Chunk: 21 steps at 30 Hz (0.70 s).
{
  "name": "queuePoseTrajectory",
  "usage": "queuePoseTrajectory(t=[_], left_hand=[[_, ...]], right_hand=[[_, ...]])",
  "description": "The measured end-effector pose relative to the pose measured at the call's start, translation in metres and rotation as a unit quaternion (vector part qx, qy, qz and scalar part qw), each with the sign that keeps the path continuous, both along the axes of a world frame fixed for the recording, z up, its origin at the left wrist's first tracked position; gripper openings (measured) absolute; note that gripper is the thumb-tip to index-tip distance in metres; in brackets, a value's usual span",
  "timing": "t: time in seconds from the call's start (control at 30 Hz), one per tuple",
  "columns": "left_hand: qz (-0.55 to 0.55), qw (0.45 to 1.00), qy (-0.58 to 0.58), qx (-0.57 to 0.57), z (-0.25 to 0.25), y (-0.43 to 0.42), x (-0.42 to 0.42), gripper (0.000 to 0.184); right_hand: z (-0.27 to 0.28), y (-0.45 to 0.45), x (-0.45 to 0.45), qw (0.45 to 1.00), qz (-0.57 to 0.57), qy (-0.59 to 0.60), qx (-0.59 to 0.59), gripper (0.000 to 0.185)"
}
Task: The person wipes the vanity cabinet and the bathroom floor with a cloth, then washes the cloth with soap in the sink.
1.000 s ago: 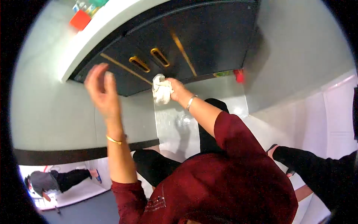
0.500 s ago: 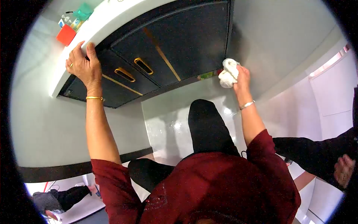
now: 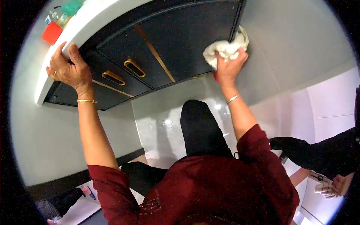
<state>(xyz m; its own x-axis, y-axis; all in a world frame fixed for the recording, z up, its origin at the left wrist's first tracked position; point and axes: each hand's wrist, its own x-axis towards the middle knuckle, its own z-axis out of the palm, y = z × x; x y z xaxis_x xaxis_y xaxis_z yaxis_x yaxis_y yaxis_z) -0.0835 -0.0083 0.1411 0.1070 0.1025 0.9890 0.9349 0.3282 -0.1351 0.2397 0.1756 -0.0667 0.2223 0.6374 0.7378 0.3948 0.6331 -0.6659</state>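
A crumpled white cloth [image 3: 225, 49] is in my right hand [image 3: 230, 69], pressed to the right end of the dark cabinet front [image 3: 187, 41], by the grey wall. The fingers close round the cloth and are partly hidden by it. My left hand [image 3: 71, 69] rests on the edge of the white countertop [image 3: 84, 28], fingers apart and thumb over the rim, with no object in it. Two gold handles, one [image 3: 134, 68] and another [image 3: 113, 78], show on the cabinet between my hands.
A red box [image 3: 52, 32], small bottles and a green item [image 3: 72, 6] stand on the counter at upper left. Something red lies under the cabinet's right end. One person's dark-clothed leg and hand [image 3: 330, 188] are at right; another person [image 3: 56, 206] is at lower left.
My left hand has come down from the air onto the counter edge. My right hand has carried the cloth from near the handles rightward to the cabinet's end, where the cloth is now spread wider.
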Motion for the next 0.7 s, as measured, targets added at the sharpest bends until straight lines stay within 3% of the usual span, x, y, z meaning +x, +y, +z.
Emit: queuePoseTrajectory(t=[0.17, 0.27, 0.37, 0.47, 0.53, 0.7], left_hand=[[-0.001, 1.0, 0.012, 0.023, -0.005, 0.008, -0.016, 0.038], [-0.008, 1.0, 0.019, 0.02, -0.002, 0.008, -0.015, 0.039], [0.002, 0.999, 0.026, 0.022, -0.005, 0.005, -0.016, 0.04], [0.008, 0.999, 0.036, 0.031, -0.005, 0.005, -0.014, 0.04], [0.006, 0.999, 0.035, 0.034, -0.006, 0.006, -0.011, 0.04], [-0.005, 0.998, 0.05, 0.036, -0.007, 0.006, -0.015, 0.038]], right_hand=[[-0.122, -0.014, 0.001, 0.974, -0.021, -0.032, -0.221, 0.068], [-0.202, -0.009, 0.029, 0.903, 0.051, -0.023, -0.426, 0.063], [-0.178, -0.029, 0.05, 0.865, 0.116, 0.072, -0.483, 0.056], [-0.141, -0.019, 0.054, 0.878, 0.129, 0.117, -0.445, 0.055], [-0.104, -0.01, 0.045, 0.911, 0.079, 0.042, -0.402, 0.064], [-0.128, 0.019, 0.024, 0.936, 0.037, 0.01, -0.349, 0.062]])
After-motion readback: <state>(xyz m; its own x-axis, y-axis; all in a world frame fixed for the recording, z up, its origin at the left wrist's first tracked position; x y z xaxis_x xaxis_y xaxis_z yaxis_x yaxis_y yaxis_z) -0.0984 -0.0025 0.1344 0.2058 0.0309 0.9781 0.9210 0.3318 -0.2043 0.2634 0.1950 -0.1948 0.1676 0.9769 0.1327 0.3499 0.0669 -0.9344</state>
